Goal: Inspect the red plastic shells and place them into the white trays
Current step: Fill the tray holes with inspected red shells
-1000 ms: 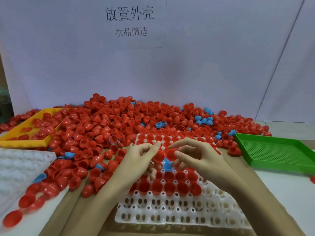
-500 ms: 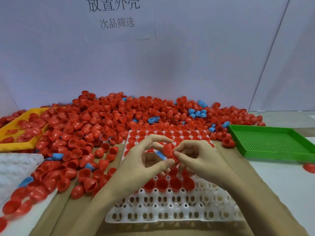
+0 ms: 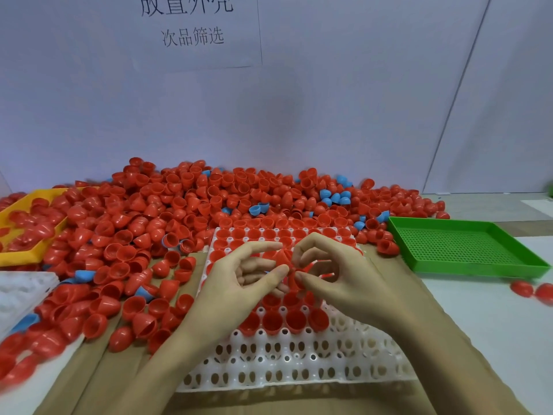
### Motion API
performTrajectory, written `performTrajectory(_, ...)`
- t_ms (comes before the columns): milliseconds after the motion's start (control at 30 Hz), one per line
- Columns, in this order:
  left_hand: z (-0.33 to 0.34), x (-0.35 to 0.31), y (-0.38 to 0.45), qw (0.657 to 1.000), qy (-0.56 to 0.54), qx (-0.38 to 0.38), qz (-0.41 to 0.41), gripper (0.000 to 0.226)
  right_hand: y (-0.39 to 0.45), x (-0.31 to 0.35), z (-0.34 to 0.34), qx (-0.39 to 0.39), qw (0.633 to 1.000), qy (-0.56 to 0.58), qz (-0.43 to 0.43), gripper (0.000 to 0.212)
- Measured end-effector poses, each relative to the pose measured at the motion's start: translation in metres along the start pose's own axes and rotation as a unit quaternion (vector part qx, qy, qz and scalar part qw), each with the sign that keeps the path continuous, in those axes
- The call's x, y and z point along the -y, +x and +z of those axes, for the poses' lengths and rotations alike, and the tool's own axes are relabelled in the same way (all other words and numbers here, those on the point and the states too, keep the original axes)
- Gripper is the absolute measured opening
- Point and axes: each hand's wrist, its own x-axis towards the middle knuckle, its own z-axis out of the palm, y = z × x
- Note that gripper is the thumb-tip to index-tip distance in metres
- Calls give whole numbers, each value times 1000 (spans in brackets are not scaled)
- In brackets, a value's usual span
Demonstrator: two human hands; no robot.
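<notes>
A white tray [image 3: 299, 366] with round pockets lies in front of me, its far rows filled with red shells and its near rows bare. Above its middle, my left hand [image 3: 236, 283] and my right hand [image 3: 338, 280] meet. Both pinch the same red shell [image 3: 284, 260] between thumb and forefinger, held above the tray. A large heap of loose red shells [image 3: 167, 217] spreads behind and to the left of the tray. What the curled lower fingers of either hand hold is hidden.
A green mesh tray [image 3: 466, 247] sits at the right with two stray red shells [image 3: 529, 290] near it. A yellow tray [image 3: 27, 253] holding red shells is at the far left, another white tray [image 3: 21, 292] below it. Several blue shells [image 3: 335, 196] are mixed into the heap.
The shell between my hands has been turned and lifted slightly, and my fingers have shifted around it. The view has tilted down and moved a little closer.
</notes>
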Motion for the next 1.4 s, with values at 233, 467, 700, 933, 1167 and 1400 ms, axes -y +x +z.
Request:
performTrajectory(233,-5,-2,-1,980,-89,165,-62,60,-7,-4,-24,16,997,-72,7,23)
performTrajectory(467,6,0,-7,984,21,174,-37,58,-10,-21,-42,84,994,-52,38,16)
performTrajectory(700,11,3,-12,945,261,132,148,29,-15,-26,-57,153,981,-75,98,14)
performTrajectory(933,13,10,-14,895,352,193,197,32,-17,-24,-59,153,979,-98,90,18)
performTrajectory(1167,13,9,-16,868,391,211,222,39,-14,-31,-47,164,972,-155,70,17)
performTrajectory(1400,12,5,-10,928,269,189,175,29,-5,-28,-42,-29,999,-14,1,28)
